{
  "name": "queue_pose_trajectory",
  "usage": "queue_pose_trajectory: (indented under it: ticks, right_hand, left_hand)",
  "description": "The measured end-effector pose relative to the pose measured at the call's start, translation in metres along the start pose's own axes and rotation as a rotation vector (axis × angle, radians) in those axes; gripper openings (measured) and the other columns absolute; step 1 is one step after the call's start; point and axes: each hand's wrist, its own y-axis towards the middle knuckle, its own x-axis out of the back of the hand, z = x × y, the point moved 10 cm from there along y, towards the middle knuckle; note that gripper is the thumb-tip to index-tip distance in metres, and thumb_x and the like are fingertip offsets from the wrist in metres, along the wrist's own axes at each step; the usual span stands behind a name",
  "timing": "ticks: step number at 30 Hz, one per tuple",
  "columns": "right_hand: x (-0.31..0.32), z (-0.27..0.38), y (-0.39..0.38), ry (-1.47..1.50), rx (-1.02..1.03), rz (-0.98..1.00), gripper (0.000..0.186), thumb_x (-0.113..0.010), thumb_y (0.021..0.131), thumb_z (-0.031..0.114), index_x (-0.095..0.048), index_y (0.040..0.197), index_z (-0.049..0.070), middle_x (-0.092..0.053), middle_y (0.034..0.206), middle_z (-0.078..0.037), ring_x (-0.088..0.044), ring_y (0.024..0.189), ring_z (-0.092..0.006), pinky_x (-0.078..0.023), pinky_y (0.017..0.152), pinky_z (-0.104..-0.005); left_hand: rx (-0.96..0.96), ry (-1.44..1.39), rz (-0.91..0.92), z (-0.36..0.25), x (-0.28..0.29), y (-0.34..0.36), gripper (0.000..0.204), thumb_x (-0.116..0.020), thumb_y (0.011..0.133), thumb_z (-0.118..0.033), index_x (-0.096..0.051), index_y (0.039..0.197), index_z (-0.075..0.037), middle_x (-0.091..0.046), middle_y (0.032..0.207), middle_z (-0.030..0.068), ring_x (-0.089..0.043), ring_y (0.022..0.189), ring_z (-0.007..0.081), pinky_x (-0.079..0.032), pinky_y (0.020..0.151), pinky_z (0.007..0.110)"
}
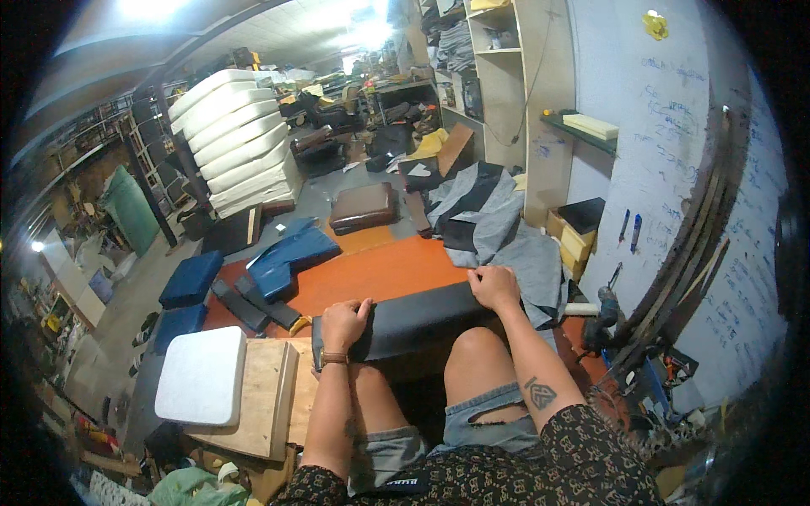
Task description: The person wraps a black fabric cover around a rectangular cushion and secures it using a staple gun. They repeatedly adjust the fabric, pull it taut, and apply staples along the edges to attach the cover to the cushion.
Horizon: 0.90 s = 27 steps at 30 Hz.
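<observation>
A long black padded upholstery piece (413, 320) lies across my lap, its far edge against the orange sheet (380, 270). My left hand (344, 326) is closed over its left end, with the thumb along the top. At the right end, my right hand (494, 288) grips the far corner, its fingers curled over the edge. The underside of the piece is hidden. Just left of my left hand lie dark strips (245, 305) and a small yellow-handled tool (300, 325), whose kind I cannot make out.
A white cushion (200, 375) rests on wooden boards (274, 396) at left. Blue padded pieces (187, 280) lie behind it. Grey fabric (523, 261) is heaped at right, beside a power drill (602, 316). Farther back stand a brown cushion (363, 207) and stacked white foam (236, 143).
</observation>
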Motion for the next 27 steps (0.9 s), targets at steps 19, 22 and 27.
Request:
queue_pose_trajectory:
  ticks: [19, 22, 27]
  right_hand:
    - [0.005, -0.002, 0.0, 0.069, -0.024, -0.062, 0.033, -0.063, 0.099, 0.039, -0.083, 0.103, 0.012, -0.079, 0.104, -0.018, -0.074, 0.099, -0.0407, -0.054, 0.095, -0.0535]
    - [0.008, -0.006, -0.001, 0.063, -0.053, -0.118, 0.033, -0.066, 0.098, 0.04, -0.083, 0.102, 0.012, -0.077, 0.11, -0.02, -0.073, 0.1, -0.0455, -0.057, 0.094, -0.0538]
    - [0.001, -0.01, 0.003, 0.092, -0.09, -0.036, 0.032, -0.066, 0.098, 0.039, -0.082, 0.103, 0.012, -0.076, 0.111, -0.02, -0.072, 0.103, -0.0452, -0.057, 0.095, -0.0543]
  left_hand:
    - [-0.028, 0.006, -0.058, 0.002, -0.001, 0.001, 0.053, -0.061, 0.101, -0.052, -0.082, 0.086, -0.006, -0.075, 0.087, 0.0224, -0.072, 0.086, 0.0436, -0.056, 0.081, 0.052]
    - [-0.018, 0.004, -0.034, 0.001, -0.001, 0.002, 0.052, -0.061, 0.101, -0.051, -0.082, 0.087, -0.006, -0.075, 0.088, 0.0223, -0.072, 0.086, 0.0438, -0.056, 0.081, 0.053]
    - [-0.018, -0.025, -0.049, -0.001, 0.002, 0.0, 0.051, -0.062, 0.101, -0.051, -0.082, 0.088, -0.007, -0.075, 0.088, 0.0225, -0.072, 0.087, 0.0442, -0.056, 0.081, 0.052]
